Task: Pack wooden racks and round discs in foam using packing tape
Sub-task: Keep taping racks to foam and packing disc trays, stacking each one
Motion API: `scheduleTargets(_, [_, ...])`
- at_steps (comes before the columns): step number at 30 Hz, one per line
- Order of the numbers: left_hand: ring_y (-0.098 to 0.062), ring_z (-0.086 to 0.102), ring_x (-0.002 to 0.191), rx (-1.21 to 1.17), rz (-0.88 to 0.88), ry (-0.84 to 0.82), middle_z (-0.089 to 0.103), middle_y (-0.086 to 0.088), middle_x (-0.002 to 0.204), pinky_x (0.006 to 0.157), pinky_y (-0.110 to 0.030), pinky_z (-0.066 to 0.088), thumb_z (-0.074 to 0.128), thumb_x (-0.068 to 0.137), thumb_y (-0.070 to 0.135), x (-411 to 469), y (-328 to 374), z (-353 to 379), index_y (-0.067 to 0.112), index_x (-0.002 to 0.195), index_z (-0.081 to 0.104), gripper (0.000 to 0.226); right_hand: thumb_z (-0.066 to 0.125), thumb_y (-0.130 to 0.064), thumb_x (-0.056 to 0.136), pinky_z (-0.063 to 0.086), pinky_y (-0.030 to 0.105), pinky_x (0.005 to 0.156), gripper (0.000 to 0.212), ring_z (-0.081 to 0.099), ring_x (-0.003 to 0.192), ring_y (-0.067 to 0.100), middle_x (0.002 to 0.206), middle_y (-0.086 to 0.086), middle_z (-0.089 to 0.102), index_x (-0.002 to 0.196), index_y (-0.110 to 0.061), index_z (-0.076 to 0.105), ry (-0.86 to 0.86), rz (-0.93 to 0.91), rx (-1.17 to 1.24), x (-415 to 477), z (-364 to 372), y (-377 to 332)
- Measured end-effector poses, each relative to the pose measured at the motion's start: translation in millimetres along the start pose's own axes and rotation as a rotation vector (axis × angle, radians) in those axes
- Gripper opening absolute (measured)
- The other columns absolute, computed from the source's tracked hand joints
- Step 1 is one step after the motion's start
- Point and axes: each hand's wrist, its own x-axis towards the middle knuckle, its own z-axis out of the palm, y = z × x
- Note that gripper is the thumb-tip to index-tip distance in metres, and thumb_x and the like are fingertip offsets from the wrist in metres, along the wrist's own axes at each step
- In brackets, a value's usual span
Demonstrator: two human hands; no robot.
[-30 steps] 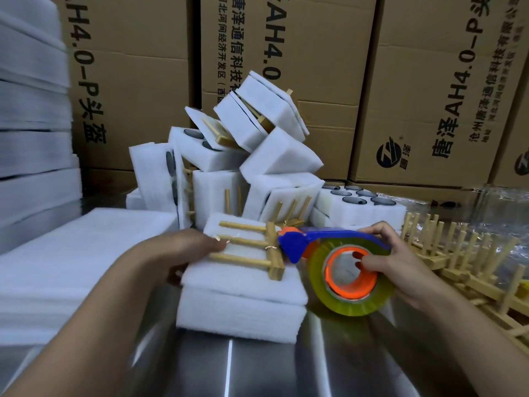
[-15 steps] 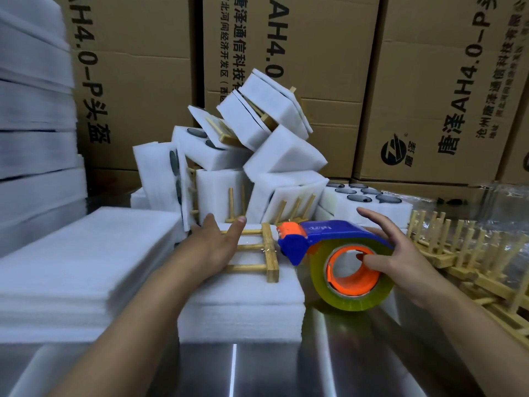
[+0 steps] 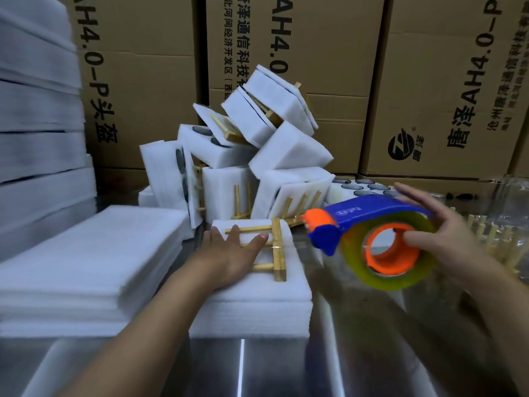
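On soft foam block (image 3: pixel 252 299), left hand (image 3: pixel 229 253) flat, splayed; right hand (image 3: pixel 446 239) grip clamped on tape dispenser (image 3: pixel 378 239)

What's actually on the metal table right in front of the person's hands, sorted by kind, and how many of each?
Tape dispenser, blue and orange, with a roll of tape: 1, held by the right hand
Wooden rack lying on foam: 1, under the left hand
Foam block beneath that rack: 1
Flat stack of foam sheets to the left: 1
Total: 4
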Motion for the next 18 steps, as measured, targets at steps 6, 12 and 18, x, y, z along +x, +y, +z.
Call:
scheduleTargets(6, [-0.027,-0.010,0.145,0.007,0.002,-0.011,-0.010,-0.009,0.158,0.116,-0.045,0.002,0.014,0.080,0.078,3,0,1,0.027,0.151,0.000,0.089,0.057,0.023,0.074,0.052,0.019,0.079,0.080,0.053,0.104,-0.007,0.121,-0.023,0.052,0.094,-0.053,0.069,-0.016,-0.004,-0.325,-6,-49,-10])
scheduleTargets(12, [-0.029,-0.007,0.145,0.032,0.008,0.000,-0.006,-0.011,0.158,0.117,-0.046,0.006,0.015,0.083,0.075,7,-2,2,0.027,0.151,0.003,0.084,0.060,0.020,0.074,0.049,0.024,0.066,0.071,0.053,0.089,-0.006,0.113,-0.021,0.046,0.091,-0.047,0.072,-0.199,0.041,-0.481,-5,-21,-19])
scheduleTargets(18, [-0.028,-0.009,0.145,0.013,0.005,-0.002,-0.008,-0.010,0.159,0.116,-0.045,0.003,0.015,0.082,0.076,6,-2,1,0.027,0.151,0.002,0.086,0.058,0.017,0.077,0.049,0.026,0.063,0.067,0.056,0.085,0.005,0.115,-0.020,0.040,0.100,-0.045,0.069,-0.387,0.044,-0.565,7,6,-21])
